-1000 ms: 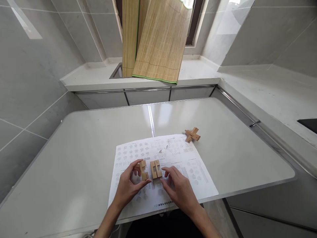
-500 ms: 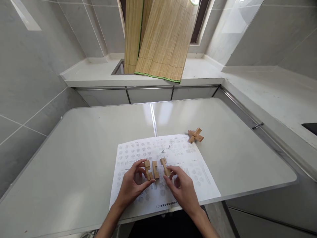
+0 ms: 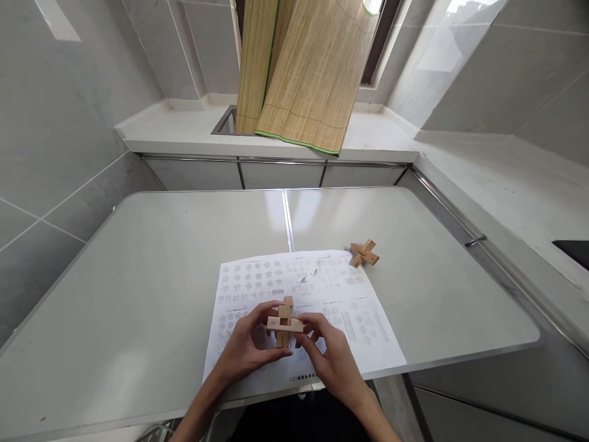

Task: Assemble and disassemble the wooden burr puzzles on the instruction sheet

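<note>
Between thumb and fingers, my left hand [image 3: 243, 345] grips a notched wooden puzzle piece [image 3: 283, 340] by its two ends, pointing away from me. My right hand [image 3: 332, 351] pinches the right end of another notched wooden puzzle piece [image 3: 274, 325], which lies crosswise over the notch of the first. A third wooden puzzle piece [image 3: 288, 301] shows just behind them, mostly hidden. Under both hands lies a white printed sheet [image 3: 322, 288] with rows of small diagrams.
Several wooden pieces joined in a cross [image 3: 364, 253] sit at the sheet's far right corner. The pale table [image 3: 175, 276] has a metal seam down its middle. Beyond it, a bamboo mat [image 3: 313, 80] hangs over the white counter [image 3: 184, 132], beside a sink [image 3: 225, 123].
My right hand has turned its puzzle piece crosswise and brought it left, onto the piece in my left hand. The third piece, formerly between the hands, is now largely covered.
</note>
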Motion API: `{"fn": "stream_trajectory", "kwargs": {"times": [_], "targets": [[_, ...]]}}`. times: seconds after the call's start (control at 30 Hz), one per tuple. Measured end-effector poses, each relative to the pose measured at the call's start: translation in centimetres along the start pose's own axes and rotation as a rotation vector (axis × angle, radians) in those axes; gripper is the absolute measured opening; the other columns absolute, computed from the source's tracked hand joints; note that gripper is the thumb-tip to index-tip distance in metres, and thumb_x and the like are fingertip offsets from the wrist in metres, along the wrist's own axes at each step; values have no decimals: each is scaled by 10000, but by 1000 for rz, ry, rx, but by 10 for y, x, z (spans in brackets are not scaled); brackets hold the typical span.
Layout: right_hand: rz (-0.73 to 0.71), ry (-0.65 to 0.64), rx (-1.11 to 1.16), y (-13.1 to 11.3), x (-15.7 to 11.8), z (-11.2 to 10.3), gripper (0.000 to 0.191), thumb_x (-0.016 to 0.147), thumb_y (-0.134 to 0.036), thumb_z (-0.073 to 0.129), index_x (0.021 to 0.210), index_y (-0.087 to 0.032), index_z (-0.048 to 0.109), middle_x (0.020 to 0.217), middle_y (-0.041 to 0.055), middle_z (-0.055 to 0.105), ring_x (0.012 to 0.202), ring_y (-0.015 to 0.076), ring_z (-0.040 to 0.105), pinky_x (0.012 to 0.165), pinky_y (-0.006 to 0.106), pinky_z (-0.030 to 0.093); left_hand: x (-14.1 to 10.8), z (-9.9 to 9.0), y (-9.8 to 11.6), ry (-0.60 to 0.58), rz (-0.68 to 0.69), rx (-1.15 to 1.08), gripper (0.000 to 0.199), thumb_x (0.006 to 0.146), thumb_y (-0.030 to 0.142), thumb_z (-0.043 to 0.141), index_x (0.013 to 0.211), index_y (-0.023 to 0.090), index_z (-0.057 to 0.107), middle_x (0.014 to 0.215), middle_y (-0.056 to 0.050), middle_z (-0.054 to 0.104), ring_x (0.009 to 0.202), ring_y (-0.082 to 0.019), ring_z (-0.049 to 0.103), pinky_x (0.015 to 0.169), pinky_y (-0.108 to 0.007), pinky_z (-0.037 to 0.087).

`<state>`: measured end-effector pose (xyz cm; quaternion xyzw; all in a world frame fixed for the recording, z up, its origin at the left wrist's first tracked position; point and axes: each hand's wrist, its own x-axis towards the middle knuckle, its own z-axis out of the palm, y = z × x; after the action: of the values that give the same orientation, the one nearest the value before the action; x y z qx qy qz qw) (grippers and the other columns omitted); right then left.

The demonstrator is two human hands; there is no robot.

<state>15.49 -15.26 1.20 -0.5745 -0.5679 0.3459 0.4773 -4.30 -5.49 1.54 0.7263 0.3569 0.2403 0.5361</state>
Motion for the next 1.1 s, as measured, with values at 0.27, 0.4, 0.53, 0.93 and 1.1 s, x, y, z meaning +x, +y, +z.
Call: {"fn": "stream_trajectory", "kwargs": {"times": [0.27, 0.4, 0.53, 0.93, 1.1], "targets": [[-30, -13, -109, -7, 0, 3, 183, 1086, -303, 504, 1205, -253, 633, 971, 34, 749, 780, 185, 697, 662, 285, 563, -7, -3, -3, -15, 13, -16, 695, 744, 450, 924, 1342, 320, 595, 1057, -23, 747, 1007, -251, 702, 924, -384, 574], [-27, -46, -163, -7, -1, 3, 204, 1096, -293, 482, 1238, -257, 624, 1002, 44, 747, 794, 189, 699, 684, 295, 571, -8, -3, -3, -22, 23, -2, 705, 723, 505, 923, 1325, 301, 619, 1046, -22, 738, 906, -224, 680, 859, -364, 581], [0, -55, -176, -6, -1, 2, 215, 1098, -291, 478, 1263, -266, 614, 1023, 47, 745, 813, 196, 707, 694, 301, 571, -8, -4, -4, -14, 72, -5, 707, 694, 485, 946, 1300, 279, 646, 1179, -46, 727, 1004, -241, 678, 936, -375, 569], [129, 32, -119, 2, 9, 7, 286, 1077, -423, 533, 1308, -256, 565, 1019, 39, 731, 725, 165, 670, 629, 274, 570, -6, -3, -4, 133, -53, -65, 642, 755, 449, 906, 1294, 264, 612, 1194, -53, 731, 933, -214, 673, 865, -356, 579], [132, 68, -314, 13, 5, 14, 286, 1050, -460, 574, 1238, -244, 580, 999, 47, 683, 769, 192, 681, 623, 302, 556, -5, -2, -11, 227, -94, -39, 665, 794, 467, 875, 1353, 261, 578, 1125, -48, 732, 901, -203, 664, 843, -352, 573]]}}
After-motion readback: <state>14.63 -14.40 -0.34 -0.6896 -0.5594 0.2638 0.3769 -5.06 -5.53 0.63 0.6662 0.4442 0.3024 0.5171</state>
